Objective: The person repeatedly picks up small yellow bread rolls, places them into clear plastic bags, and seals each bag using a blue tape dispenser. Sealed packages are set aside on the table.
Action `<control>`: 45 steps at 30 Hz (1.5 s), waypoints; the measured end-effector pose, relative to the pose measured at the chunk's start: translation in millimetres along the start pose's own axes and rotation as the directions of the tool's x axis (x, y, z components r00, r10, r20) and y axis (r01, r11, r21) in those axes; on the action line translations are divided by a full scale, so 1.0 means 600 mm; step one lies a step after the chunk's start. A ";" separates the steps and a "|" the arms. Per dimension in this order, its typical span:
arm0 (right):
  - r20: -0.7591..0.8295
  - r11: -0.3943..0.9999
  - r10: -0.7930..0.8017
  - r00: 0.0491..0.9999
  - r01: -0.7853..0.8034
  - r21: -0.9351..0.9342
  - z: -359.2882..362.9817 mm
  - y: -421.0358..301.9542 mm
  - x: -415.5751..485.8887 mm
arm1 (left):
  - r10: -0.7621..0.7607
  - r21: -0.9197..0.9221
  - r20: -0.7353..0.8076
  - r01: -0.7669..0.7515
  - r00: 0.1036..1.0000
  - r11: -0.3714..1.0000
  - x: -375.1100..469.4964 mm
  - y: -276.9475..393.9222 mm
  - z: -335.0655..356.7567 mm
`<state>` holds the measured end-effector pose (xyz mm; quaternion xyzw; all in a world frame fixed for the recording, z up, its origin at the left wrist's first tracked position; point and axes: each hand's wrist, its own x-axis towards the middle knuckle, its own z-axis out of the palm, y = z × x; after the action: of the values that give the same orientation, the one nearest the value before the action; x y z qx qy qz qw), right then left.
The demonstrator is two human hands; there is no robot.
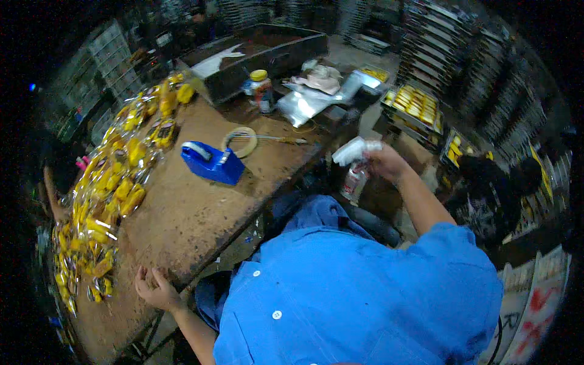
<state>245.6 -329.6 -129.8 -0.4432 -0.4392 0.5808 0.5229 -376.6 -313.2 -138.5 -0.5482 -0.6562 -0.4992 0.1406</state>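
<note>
My right hand is closed around the neck of a clear spray bottle with a white trigger head, held off the right edge of the wooden table. Blur and my fingers hide part of its trigger. Over the near end of the tabletop, my left hand is empty, its fingers apart and slightly curled. Many yellow items in clear plastic wrap lie heaped along the table's left side, close to that hand. A blue tape dispenser stands mid-table. Behind it lies a roll of tape.
A thin tool lies beside the tape roll. Farther back are a yellow-lidded jar, clear plastic bags and a long open box. Crates of yellow items and tall stacks of trays stand at the right.
</note>
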 end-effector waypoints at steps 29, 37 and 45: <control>0.710 0.764 -0.629 0.317 0.423 0.488 0.561 -0.253 -0.024 | 0.074 0.074 0.037 -0.077 0.997 0.994 -0.009 -0.135 0.029; 0.668 0.726 -0.649 0.363 0.033 0.687 0.547 -0.224 -0.026 | -0.011 -0.072 0.005 0.012 1.000 0.997 -0.021 -0.110 0.033; 0.683 0.740 -0.632 0.366 0.025 0.672 0.529 -0.194 -0.030 | -0.048 0.005 -0.007 0.048 0.999 0.999 0.000 0.003 0.003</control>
<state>-37.3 -354.6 54.9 0.2057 -0.5376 0.6969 0.4278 -374.2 -311.7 -138.4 -0.5301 -0.6700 -0.5025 0.1324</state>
